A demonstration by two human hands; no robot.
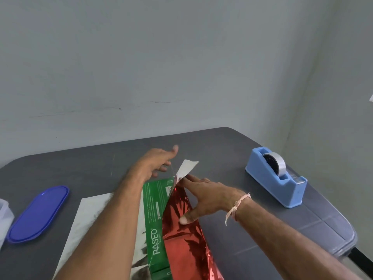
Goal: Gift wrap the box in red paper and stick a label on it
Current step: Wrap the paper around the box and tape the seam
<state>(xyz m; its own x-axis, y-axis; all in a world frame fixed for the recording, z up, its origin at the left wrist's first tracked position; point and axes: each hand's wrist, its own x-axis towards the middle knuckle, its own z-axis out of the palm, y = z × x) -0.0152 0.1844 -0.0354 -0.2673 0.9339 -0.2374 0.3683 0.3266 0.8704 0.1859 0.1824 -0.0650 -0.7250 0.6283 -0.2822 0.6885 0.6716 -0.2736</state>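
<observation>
Box (154, 219) one, red paper (185, 249) one, right hand (210, 197) flat on paper, left hand (157, 160) spread

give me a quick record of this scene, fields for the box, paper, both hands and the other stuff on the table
box: green box lying lengthwise on the paper, left part bare
paper: red paper, white underside, drawn over the box's right side
right: right hand presses the paper down, fingers straight
left: left hand beyond the box's far end, blurred, grip unclear
tape: blue tape dispenser, right, untouched
other: blue lid, left
</observation>
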